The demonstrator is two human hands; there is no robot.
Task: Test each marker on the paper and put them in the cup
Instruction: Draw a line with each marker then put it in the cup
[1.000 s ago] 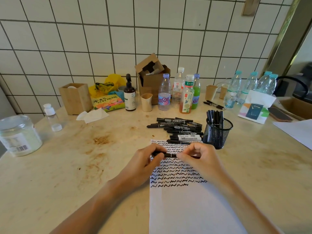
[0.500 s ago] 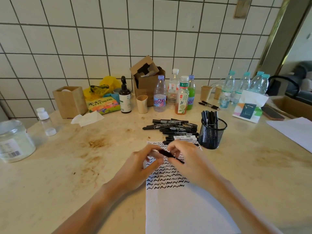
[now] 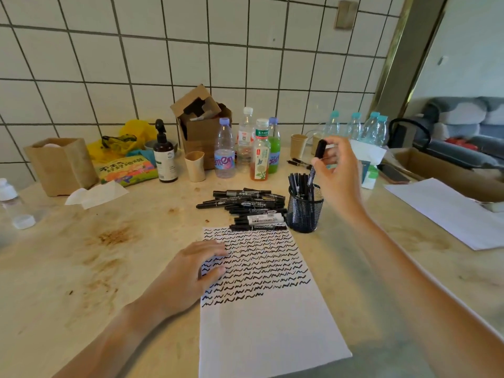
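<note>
A white-tiled wall [image 3: 245,64] with dark grout backs the stained beige table [image 3: 81,268]; a grey sofa [image 3: 463,124] sits beyond.

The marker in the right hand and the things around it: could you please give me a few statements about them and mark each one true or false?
1. The right hand holds a black marker above the mesh cup. True.
2. The mesh cup holds no markers yet. False: several black markers already stand in it.
3. The left hand rests with relaxed fingers on the left edge of the paper. True.
4. The paper is blank. False: rows of black squiggles cover its upper half.
5. A pile of markers lies to the left of the cup, at the paper's far edge. True.
</note>
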